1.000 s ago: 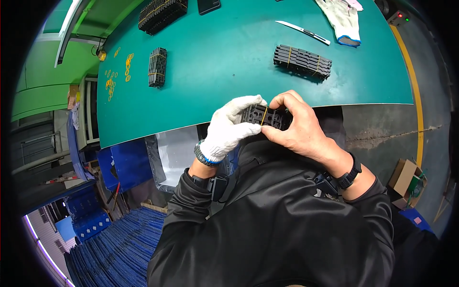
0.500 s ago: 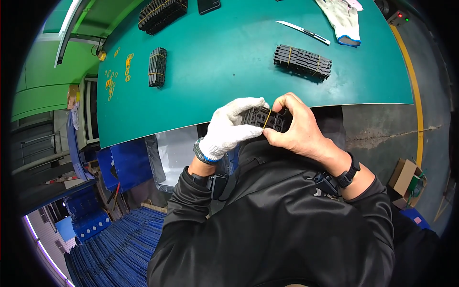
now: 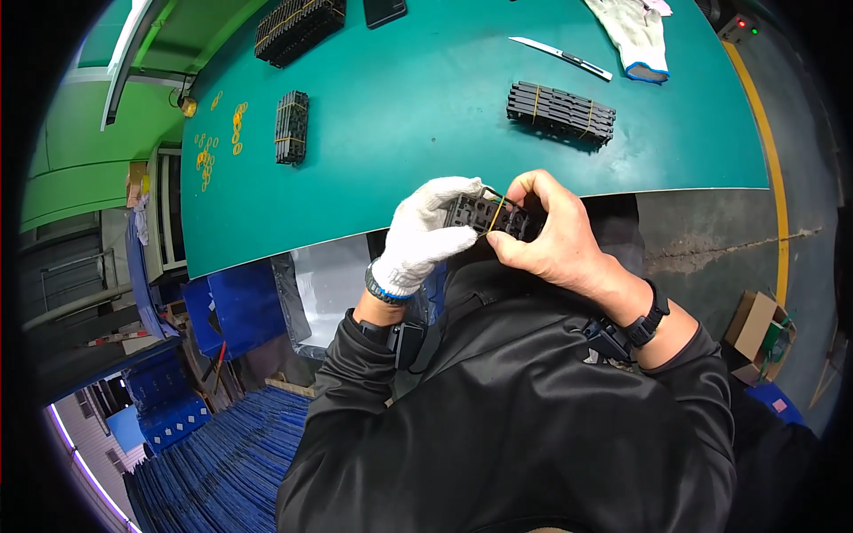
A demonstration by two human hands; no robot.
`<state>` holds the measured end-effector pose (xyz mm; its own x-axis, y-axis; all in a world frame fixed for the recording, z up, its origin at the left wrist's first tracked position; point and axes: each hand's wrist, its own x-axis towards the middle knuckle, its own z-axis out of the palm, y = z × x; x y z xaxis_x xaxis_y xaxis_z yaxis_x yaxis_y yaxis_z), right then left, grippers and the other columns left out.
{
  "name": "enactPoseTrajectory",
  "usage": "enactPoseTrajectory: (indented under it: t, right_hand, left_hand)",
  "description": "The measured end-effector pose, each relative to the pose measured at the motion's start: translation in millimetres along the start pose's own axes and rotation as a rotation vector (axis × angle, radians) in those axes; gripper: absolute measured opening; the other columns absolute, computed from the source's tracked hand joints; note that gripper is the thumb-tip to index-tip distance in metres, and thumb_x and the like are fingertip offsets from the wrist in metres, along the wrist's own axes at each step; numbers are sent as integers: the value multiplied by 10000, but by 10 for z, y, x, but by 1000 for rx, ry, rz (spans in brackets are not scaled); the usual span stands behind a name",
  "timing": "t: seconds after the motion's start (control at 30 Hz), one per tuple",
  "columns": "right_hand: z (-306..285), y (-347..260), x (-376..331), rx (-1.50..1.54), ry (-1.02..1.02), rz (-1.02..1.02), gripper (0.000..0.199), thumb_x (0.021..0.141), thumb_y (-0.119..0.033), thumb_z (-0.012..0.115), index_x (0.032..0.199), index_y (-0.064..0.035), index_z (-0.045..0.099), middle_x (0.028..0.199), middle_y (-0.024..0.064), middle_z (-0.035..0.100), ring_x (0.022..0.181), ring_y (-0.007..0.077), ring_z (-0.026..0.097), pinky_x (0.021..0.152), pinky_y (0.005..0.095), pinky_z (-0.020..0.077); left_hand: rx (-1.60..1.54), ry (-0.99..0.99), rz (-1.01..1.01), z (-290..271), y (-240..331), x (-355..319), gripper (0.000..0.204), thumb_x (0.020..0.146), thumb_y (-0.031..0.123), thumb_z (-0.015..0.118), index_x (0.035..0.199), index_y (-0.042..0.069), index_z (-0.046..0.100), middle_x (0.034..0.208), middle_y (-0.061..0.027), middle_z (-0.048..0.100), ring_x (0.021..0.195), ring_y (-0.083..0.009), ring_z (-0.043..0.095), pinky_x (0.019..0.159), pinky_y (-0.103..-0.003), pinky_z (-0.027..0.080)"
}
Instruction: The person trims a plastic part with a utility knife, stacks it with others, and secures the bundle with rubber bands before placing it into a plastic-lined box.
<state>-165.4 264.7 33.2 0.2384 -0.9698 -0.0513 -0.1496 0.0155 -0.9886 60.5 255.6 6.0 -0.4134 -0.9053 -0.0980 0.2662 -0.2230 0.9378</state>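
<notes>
Between my hands, just off the table's near edge, is a stack of black plastic parts (image 3: pixel 475 213). A yellow rubber band (image 3: pixel 498 213) runs across it near its right end. My left hand (image 3: pixel 422 226), in a white knit glove, grips the stack's left end between thumb and fingers. My bare right hand (image 3: pixel 551 226) closes around the right end, its thumb and fingertips at the rubber band. The palm side of both hands and the stack's underside are hidden.
On the green table (image 3: pixel 382 133) lie banded black stacks at right (image 3: pixel 562 115), left (image 3: pixel 291 129) and far left (image 3: pixel 300 31). Loose yellow rubber bands (image 3: pixel 205 160) lie at its left. A utility knife (image 3: pixel 560 58), white glove (image 3: pixel 633 40) and black phone (image 3: pixel 384 11) lie farther back.
The stack has tilted slightly in my hands, showing more of its top face. My left fingers have shifted a little back from the band; my right hand stays at it.
</notes>
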Motion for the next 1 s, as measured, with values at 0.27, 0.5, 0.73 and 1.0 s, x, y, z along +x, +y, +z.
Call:
enactPoseTrajectory:
  t: [0.27, 0.5, 0.73, 1.0]
  right_hand:
    - [23, 42, 13, -7, 24, -31, 435, 734, -156, 832, 1057, -11, 580, 866, 25, 583, 808, 108, 554, 770, 280, 490]
    - [-16, 60, 24, 15, -62, -149, 293, 827, -131, 745, 1070, 11, 665, 884, 23, 596, 859, 122, 562, 816, 283, 478]
    - [-111, 92, 87, 261, -218, 145, 225, 963, -177, 606, 935, 22, 708, 822, 11, 619, 806, 102, 557, 777, 273, 477]
    - [-205, -12, 76, 141, -297, 347, 196, 982, -200, 661, 906, -19, 667, 725, -13, 612, 674, 51, 525, 614, 239, 434]
  left_hand:
    - [-17, 5, -12, -26, -23, 27, 659, 763, 85, 850, 1358, 7, 575, 1315, -158, 652, 1210, -262, 628, 1065, -397, 483]
    - [37, 12, -65, -38, 57, 19, 684, 731, 53, 866, 1347, -18, 580, 1313, -148, 654, 1217, -241, 622, 1069, -384, 481]
    - [28, -51, -183, 78, 148, 9, 647, 722, 24, 865, 1311, -38, 605, 1307, -134, 658, 1212, -222, 621, 1069, -375, 483]
    - [187, -133, -163, 151, 96, 12, 603, 752, -7, 844, 1304, -49, 605, 1256, -118, 665, 1168, -197, 627, 1042, -353, 495]
